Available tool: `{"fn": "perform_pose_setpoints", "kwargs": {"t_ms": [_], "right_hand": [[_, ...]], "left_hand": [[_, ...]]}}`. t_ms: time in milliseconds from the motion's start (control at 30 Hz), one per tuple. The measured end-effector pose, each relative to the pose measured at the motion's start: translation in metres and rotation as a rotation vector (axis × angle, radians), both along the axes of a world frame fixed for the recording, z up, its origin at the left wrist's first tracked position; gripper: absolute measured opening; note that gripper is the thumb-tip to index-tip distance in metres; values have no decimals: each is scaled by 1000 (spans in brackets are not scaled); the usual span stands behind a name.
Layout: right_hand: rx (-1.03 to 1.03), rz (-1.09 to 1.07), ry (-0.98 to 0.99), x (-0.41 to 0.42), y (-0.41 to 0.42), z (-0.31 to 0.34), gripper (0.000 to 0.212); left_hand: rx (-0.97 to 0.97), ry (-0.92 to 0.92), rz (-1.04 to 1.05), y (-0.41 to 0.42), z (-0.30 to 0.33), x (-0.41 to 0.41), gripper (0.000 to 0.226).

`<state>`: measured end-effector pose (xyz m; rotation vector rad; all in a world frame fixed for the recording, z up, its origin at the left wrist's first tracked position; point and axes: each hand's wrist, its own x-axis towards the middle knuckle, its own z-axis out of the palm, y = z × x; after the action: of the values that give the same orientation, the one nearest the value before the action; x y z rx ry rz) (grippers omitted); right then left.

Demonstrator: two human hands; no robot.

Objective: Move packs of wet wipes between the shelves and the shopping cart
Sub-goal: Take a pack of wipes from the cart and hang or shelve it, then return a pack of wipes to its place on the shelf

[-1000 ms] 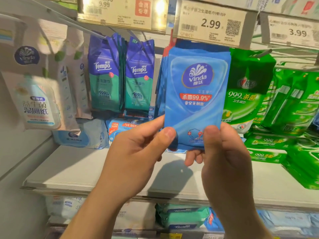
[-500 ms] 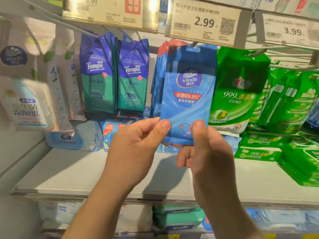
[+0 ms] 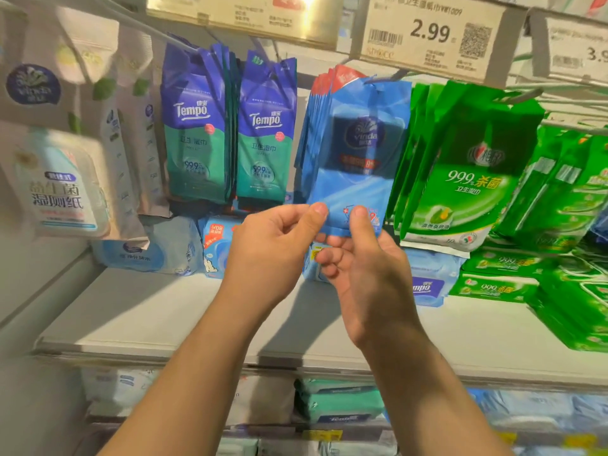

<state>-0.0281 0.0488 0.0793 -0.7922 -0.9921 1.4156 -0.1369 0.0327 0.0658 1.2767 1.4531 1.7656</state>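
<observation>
Both of my hands are up at the hanging display, seen from the head camera. My left hand (image 3: 273,248) pinches the lower left corner of the blue pack of wipes (image 3: 358,153) between thumb and curled fingers, and my right hand (image 3: 365,274) pinches its lower edge just beside, thumb on the front and fingers behind. So each grip is clamped on that same pack. The pack hangs upright at the front of a row of like blue packs (image 3: 312,133) on a hook (image 3: 394,75), its top close under the price tag (image 3: 431,34) reading 2.99; whether its hole is on the hook I cannot tell, as the picture is blurred there.

Left of it hang two rows of purple and teal packs (image 3: 227,126), and further left pale packs (image 3: 62,179). Right of it hang green packs (image 3: 467,166), touching or nearly touching the blue one's edge. Under my hands lies the grey shelf (image 3: 148,324), with light blue packs (image 3: 154,251) lying at its back and flat green packs (image 3: 493,278) stacked at the right. More packs sit on the lower shelf (image 3: 339,403).
</observation>
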Motion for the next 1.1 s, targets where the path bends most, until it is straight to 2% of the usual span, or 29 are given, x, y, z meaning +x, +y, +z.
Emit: {"fn": "perform_pose_setpoints", "kwargs": {"t_ms": [100, 167, 233, 333, 500, 600, 733, 867, 1000, 1100], "right_hand": [[-63, 13, -108, 10, 3, -18, 20], [-106, 23, -233, 18, 2, -29, 17], [-108, 9, -387, 26, -3, -38, 12], [20, -31, -715, 41, -16, -51, 10], [182, 124, -1331, 70, -46, -61, 46], [294, 267, -1513, 84, -68, -68, 56], [397, 368, -1589, 104, -100, -84, 49], [534, 486, -1583, 116, -139, -103, 56], [563, 610, -1548, 116, -180, -110, 64], [597, 699, -1499, 104, -211, -113, 58]], "left_hand": [[-80, -38, -15, -5, -15, -2, 24], [-147, 19, 41, -12, -29, -3, 24], [-227, 206, 133, -23, -42, -5, 42], [-294, 455, 208, -48, -55, -4, 69], [-445, 664, 320, -107, -68, 17, 86], [-584, 695, 394, -148, -75, 32, 92], [-790, 717, 514, -211, -87, 55, 88], [-910, 703, 630, -275, -93, 85, 83], [-1064, 570, 706, -340, -97, 101, 86], [-1146, 464, 805, -389, -95, 103, 92]]}}
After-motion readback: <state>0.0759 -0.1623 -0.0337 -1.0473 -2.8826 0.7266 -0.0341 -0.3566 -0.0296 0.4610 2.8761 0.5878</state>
